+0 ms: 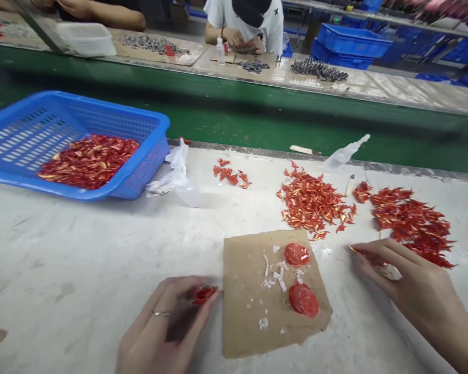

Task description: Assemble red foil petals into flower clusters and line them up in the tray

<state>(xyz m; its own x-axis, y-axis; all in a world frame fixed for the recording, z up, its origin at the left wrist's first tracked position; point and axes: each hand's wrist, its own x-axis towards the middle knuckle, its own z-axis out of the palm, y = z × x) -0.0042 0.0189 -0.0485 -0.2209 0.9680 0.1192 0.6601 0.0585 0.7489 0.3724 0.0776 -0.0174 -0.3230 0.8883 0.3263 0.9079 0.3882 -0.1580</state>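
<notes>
My left hand (166, 322), with a ring on one finger, pinches a small red piece (203, 294) between thumb and fingertips, left of a square of brown cardboard (249, 291). My right hand (413, 291) is closed at its fingertips on a thin piece with a gold tip (352, 249), mostly hidden by the fingers. On the cardboard sit a red disc (296, 254) and a stack of red discs (304, 299), among white dried scraps (281, 275). Beyond the cardboard spreads a pile of red-and-gold pointed pieces (315, 200); another red pile (413, 223) lies just behind my right hand.
A blue basket (148, 161) with red pieces (91, 161) stands at the left, beside crumpled white plastic (175, 171). Several loose red pieces (231, 174) and a translucent squeeze bottle (345, 155) lie toward the back edge. Across a green divider (226, 117), a person (247, 28) works at another table.
</notes>
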